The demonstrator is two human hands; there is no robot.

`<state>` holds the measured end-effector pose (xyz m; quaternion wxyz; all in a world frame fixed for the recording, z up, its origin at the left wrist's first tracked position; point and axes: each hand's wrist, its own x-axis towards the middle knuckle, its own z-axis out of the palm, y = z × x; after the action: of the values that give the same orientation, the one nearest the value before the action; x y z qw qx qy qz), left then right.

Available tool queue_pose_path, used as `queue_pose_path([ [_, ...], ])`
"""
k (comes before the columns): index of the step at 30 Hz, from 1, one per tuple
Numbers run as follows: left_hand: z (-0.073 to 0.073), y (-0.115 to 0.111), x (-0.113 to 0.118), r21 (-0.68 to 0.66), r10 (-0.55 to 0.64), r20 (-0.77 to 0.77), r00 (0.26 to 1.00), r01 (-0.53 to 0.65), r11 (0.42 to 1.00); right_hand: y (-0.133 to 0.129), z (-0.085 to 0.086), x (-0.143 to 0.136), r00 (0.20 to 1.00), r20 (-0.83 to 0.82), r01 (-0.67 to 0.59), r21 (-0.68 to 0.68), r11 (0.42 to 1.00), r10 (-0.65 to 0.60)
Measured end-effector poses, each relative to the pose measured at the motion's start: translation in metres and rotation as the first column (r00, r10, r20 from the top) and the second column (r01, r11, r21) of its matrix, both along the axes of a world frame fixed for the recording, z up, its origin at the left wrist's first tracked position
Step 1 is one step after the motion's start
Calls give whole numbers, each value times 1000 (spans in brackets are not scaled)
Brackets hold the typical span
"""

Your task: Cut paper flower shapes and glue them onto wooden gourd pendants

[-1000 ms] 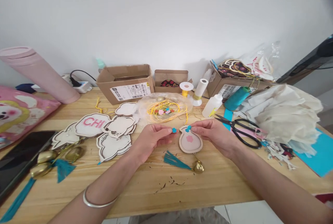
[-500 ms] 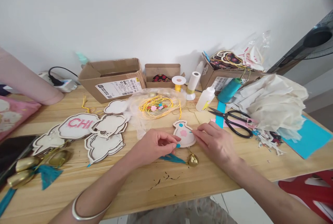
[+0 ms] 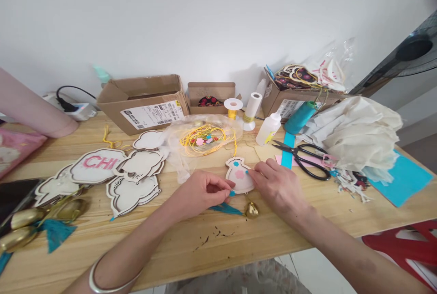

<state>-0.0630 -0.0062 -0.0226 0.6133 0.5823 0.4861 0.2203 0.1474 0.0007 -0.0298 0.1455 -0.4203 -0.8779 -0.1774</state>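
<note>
A small gourd-shaped white piece with a wooden rim (image 3: 241,185) lies on the table, with a pink flower (image 3: 239,174) and a blue flower (image 3: 236,164) on it. My left hand (image 3: 208,190) pinches a small blue flower (image 3: 232,193) at the piece's lower left edge. My right hand (image 3: 275,182) is closed at the piece's right edge, its fingertips on a small blue bit (image 3: 247,172). A gold bell (image 3: 251,210) and a blue tassel (image 3: 227,208) lie just below the piece.
Black scissors (image 3: 303,157), a glue bottle (image 3: 268,129) and teal thread (image 3: 300,117) stand or lie at right. Cardboard boxes (image 3: 146,114) line the wall. White wooden-rimmed pieces (image 3: 97,166) and gold bells (image 3: 27,218) lie left.
The right fingertips and the blue bit have moved slightly left, further over the piece. The whole view has shifted a little; my left hand keeps its pinch.
</note>
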Motion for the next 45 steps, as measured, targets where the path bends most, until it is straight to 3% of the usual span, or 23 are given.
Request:
queue_pose_path([
  [20,5,0,2,-19,-34,-39,999,33,999,0,13,-5,983,183,24,-170,985,8],
  [23,5,0,2,-20,-40,-45,998,39,999,-3,14,7,992,127,43,-186,982,-19],
  [29,3,1,0,-28,-48,-31,998,47,998,-15,15,12,996,-83,-31,-33,999,28],
  [34,0,1,-1,-21,-59,-25,998,58,998,-20,0,6,995,-91,36,-96,995,-45],
  [40,-1,2,-1,-34,-46,-28,999,45,998,-18,-8,10,991,-131,14,-118,993,-29],
  [45,0,3,-1,-59,-1,8,1000,2,998,-14,-14,16,940,-340,-39,-221,975,-39],
])
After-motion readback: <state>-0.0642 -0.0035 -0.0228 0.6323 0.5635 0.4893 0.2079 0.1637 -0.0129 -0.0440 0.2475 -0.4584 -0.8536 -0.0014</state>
